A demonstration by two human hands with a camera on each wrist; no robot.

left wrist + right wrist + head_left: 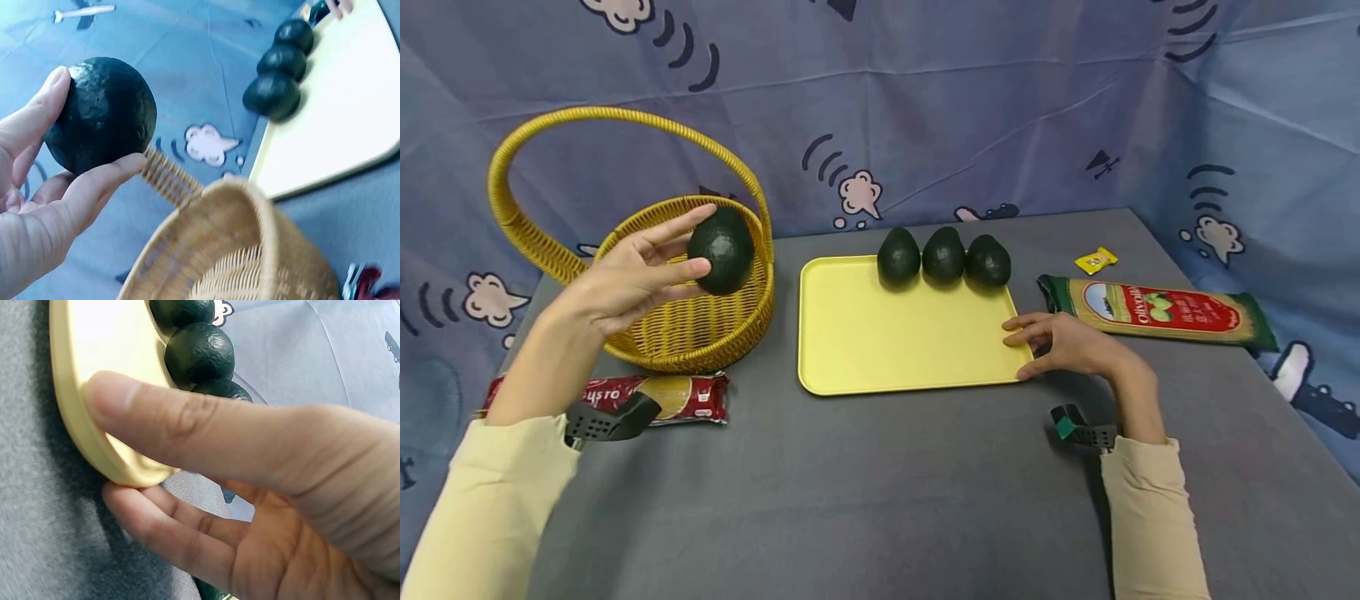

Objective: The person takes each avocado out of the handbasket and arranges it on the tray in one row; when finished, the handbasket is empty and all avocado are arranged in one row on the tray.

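Observation:
My left hand (632, 271) grips a dark green avocado (722, 250) between thumb and fingers, held up over the yellow wicker basket (758, 321). The left wrist view shows this avocado (103, 115) apart from the basket's rim (265, 231). Three more avocados (943, 256) sit side by side at the back right of a pale yellow tray (880, 333). My right hand (1071, 343) is at the tray's right front corner. In the right wrist view its thumb (150, 409) lies over the tray's rim, the fingers (169, 531) against the outer side, pinching it.
A red packet (688, 398) lies in front of the basket, partly behind my left arm. Right of the tray lie a green-ended pasta packet (1157, 310) and a small yellow wrapped sweet (1096, 261). The basket's tall handle (625, 117) arches upward. Patterned cloth hangs behind the grey table (850, 500).

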